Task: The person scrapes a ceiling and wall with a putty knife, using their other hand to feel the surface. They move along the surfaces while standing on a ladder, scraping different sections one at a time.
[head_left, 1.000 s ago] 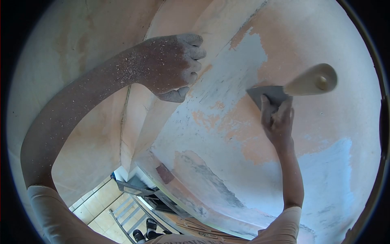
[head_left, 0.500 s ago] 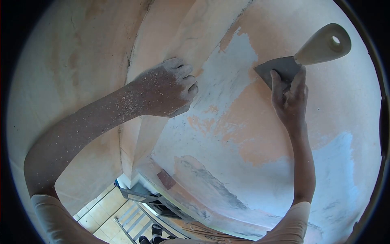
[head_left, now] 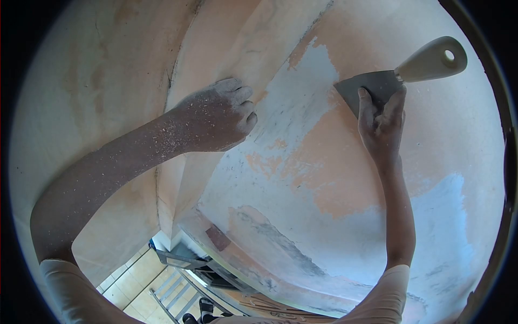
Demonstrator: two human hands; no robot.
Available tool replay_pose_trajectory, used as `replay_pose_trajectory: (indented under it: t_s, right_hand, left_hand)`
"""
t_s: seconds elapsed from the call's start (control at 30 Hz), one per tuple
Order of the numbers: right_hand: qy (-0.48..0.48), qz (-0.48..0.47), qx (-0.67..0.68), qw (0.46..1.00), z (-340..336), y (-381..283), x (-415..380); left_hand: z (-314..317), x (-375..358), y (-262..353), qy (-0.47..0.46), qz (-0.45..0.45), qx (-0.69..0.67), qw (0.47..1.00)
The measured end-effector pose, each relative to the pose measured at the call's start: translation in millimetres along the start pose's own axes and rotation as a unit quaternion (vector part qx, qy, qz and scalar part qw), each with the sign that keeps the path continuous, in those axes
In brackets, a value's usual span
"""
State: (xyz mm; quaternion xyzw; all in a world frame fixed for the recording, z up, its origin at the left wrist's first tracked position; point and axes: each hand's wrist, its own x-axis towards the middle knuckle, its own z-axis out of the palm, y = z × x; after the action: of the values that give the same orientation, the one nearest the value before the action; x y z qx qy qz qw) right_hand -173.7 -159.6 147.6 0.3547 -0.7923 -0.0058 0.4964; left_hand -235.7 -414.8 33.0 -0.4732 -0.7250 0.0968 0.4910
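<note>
My right hand [head_left: 380, 124] pinches the grey metal blade of a putty knife [head_left: 430, 60], thumb and fingers on the blade. Its pale handle, with a hanging hole at the end, points up and right. The blade's wide edge faces left, over the patchy wall [head_left: 329, 156] where pale peach plaster shows between scraped whitish areas. My left hand [head_left: 218, 116], dusted with white flecks, is closed with the knuckles turned up, beside the long plastered corner edge [head_left: 259, 48]. Its palm is hidden, so I cannot tell what it holds.
Below are a metal ladder [head_left: 175, 294], sandalled feet [head_left: 205, 308] and a tiled floor [head_left: 121, 291]. A dark-framed piece of equipment [head_left: 208, 270] stands near the wall's foot. Another plastered surface [head_left: 91, 97] fills the left side, with a dark crack along its seam.
The putty knife has tilted slightly, its handle now lying a little flatter and its blade a little higher and left. My left hand sits marginally further left, still closed.
</note>
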Motion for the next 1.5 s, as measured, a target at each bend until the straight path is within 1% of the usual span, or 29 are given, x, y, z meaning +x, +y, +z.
replay_pose_trajectory:
  t_s: [0.1,0.2,0.3,0.4,0.5,0.53,0.63,0.67,0.77,0.8,0.9,0.93,1.03,1.07,1.17,1.2,1.3,1.33,1.43,1.47,1.5]
  right_hand:
    - [-0.034,-0.056,-0.045,0.997,-2.2,-1.8,3.9]
    - [0.02,-0.007,-0.024,0.999,-1.2,-2.2,4.2]
    - [-0.019,-0.019,-0.031,0.999,-3.2,-4.8,1.6]
    - [0.001,-0.009,-0.032,0.999,-1.6,-4.9,0.4]
    - [-0.033,0.002,-0.028,0.999,-4.6,-8.7,3.7]
    - [0.022,0.034,-0.007,0.999,-2.5,-4.7,4.7]
    - [0.007,-0.005,-0.037,0.999,-2.1,-13.1,0.8]
    - [-0.011,0.021,-0.008,1.0,-3.0,-12.3,-0.5]
    - [0.064,0.15,0.043,0.986,-11.0,-6.8,17.4]
    - [0.051,0.105,0.011,0.993,-9.1,-3.4,15.0]
    - [-0.007,0.043,-0.023,0.999,-4.7,-10.4,10.8]
    - [0.045,0.055,-0.01,0.997,-7.4,-2.4,16.3]
    - [-0.013,0.029,-0.01,0.999,-5.7,-4.4,10.3]
    - [-0.05,0.009,-0.009,0.999,-3.2,-3.4,5.5]
    - [0.041,0.093,0.02,0.995,-5.2,-0.4,15.8]
    - [0.017,0.075,0.012,0.997,-4.1,-2.6,12.6]
    - [-0.006,0.027,-0.005,1.0,-2.7,-5.5,10.9]
    - [0.057,0.054,0.016,0.997,-1.4,-1.2,15.7]
    - [-0.05,0.026,-0.029,0.998,-0.3,-8.8,7.9]
    - [-0.046,0.024,-0.021,0.998,0.7,-10.4,7.9]
    - [-0.013,0.03,-0.005,0.999,1.6,-7.0,8.4]
  left_hand:
    - [0.7,-0.1,0.5,-0.009,-0.003,-0.004,1.0]
    - [3.5,-0.9,-0.3,0.016,-0.005,-0.009,1.0]
    - [1.7,-0.8,0.2,-0.003,-0.005,-0.006,1.0]
    - [1.6,-1.0,0.3,-0.011,-0.005,-0.002,1.0]
    - [1.6,-0.8,-0.3,-0.001,-0.005,-0.015,1.0]
    - [1.9,-1.1,0.4,-0.001,-0.002,-0.013,1.0]
    - [1.6,-0.8,-0.2,0.003,-0.004,-0.007,1.0]
    - [1.4,-0.6,0.0,0.002,-0.005,-0.009,1.0]
    - [1.6,-1.1,-0.6,-0.001,-0.002,-0.015,1.0]
    - [1.8,-0.9,-0.4,0.0,-0.002,-0.017,1.0]
    - [2.6,-0.9,-0.5,0.005,-0.003,-0.025,1.0]
    - [2.7,-0.9,-1.0,0.004,-0.002,-0.021,1.0]
    - [2.4,-1.1,-0.7,-0.001,-0.003,-0.013,1.0]
    - [1.8,-0.8,-0.4,-0.005,-0.004,-0.01,1.0]
    - [1.8,-1.2,0.0,0.0,-0.002,-0.018,1.0]
    - [1.8,-1.1,-0.6,0.005,-0.003,-0.022,1.0]
    - [2.1,-0.7,-0.3,-0.005,-0.006,-0.025,1.0]
    - [2.5,-1.2,0.3,-0.004,-0.003,-0.025,1.0]
    - [3.1,-1.0,-2.3,0.005,-0.002,-0.02,1.0]
    - [3.6,-0.9,-2.0,0.007,-0.003,-0.022,1.0]
    - [4.4,-1.2,-1.0,0.01,-0.003,-0.026,1.0]
